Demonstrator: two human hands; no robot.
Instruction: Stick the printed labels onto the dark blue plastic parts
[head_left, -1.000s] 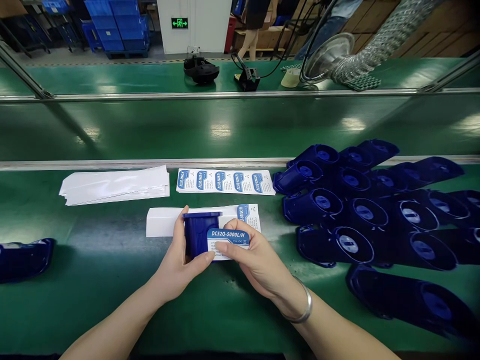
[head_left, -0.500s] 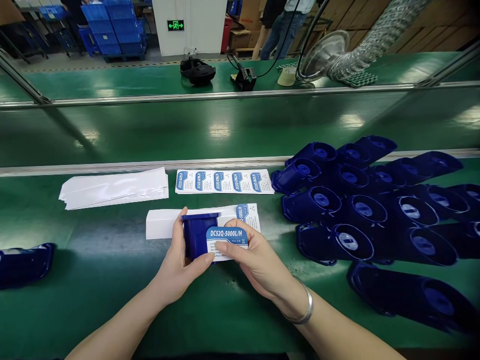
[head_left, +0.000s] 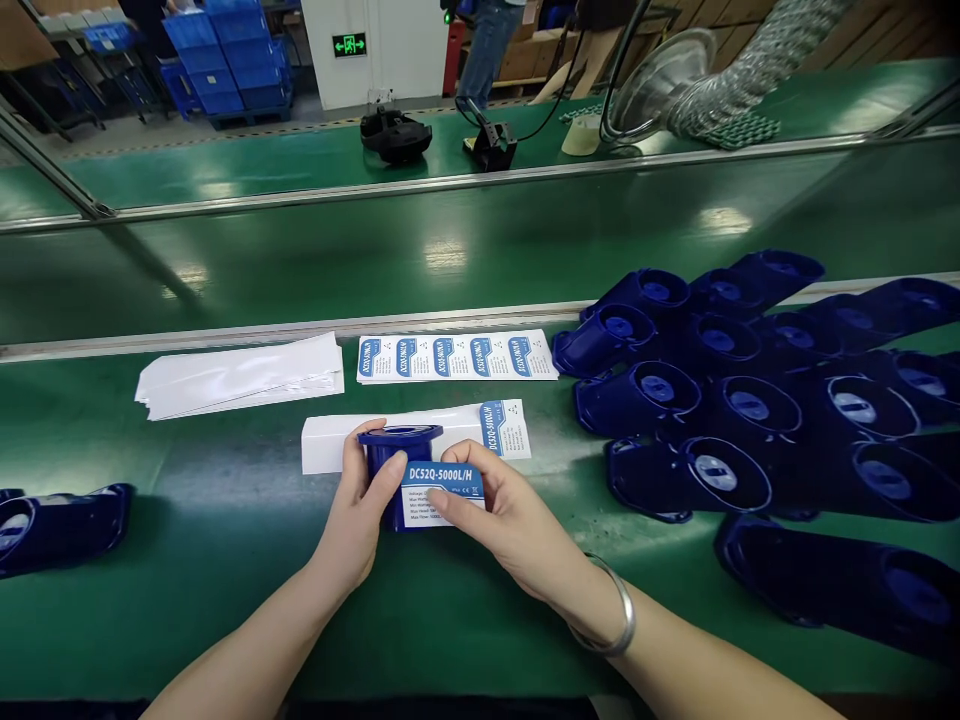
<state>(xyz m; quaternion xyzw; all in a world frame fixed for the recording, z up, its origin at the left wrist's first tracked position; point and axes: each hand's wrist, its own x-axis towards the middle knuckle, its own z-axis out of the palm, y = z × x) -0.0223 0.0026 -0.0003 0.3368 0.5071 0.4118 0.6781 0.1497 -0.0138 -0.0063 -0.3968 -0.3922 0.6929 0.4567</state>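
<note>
My left hand (head_left: 362, 500) is closed round a dark blue plastic housing (head_left: 381, 460), its thumb on the near face and its flanged end facing up and away. Between thumb and fingers, my right hand (head_left: 502, 510) pinches a blue and white sticker label (head_left: 420, 508) printed "DC52Q-5000L/H". The label lies in front of the housing's face and covers part of it; whether it touches cannot be seen. Just behind my hands lies a label strip (head_left: 506, 430), mostly bare white backing with one label at its right end.
A sheet of several labels (head_left: 457, 357) and a stack of white backing strips (head_left: 240, 375) lie farther back. Several blue housings (head_left: 746, 405) crowd the right side. Another housing (head_left: 67, 530) lies at far left. A metal rail (head_left: 285, 330) runs behind.
My right hand has moved the label left across the housing, covering more of its face. My left hand has tilted the housing, showing its flanged end, and its thumb has shifted upward.
</note>
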